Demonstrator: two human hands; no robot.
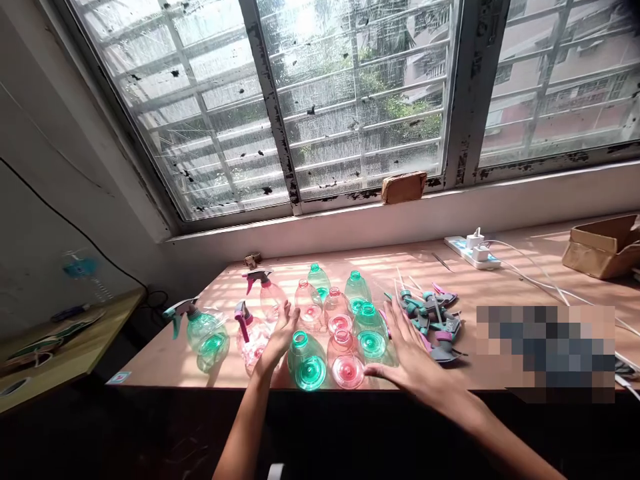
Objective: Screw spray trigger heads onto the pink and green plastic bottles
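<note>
Several uncapped plastic bottles stand grouped between my hands, among them a green bottle [310, 369] and a pink bottle [346, 367] at the front edge. My left hand [281, 337], fingers extended, is at the group's left side. On the right side my right hand [407, 353] is spread open, its thumb close to the front pink bottle and its fingers beside another green bottle [371, 337]. Whether either hand touches a bottle is unclear. Left of my left hand are a green spray bottle [209, 339] and a pink spray bottle [256, 343], both with trigger heads; another pink spray bottle [273, 297] stands behind.
Loose trigger spray heads [430, 313] lie piled beyond my right hand. Farther right are a power strip [473, 253] with white cables and a cardboard box [595, 250]. A brown block [404, 188] rests on the windowsill. The table's front edge runs close below the bottles.
</note>
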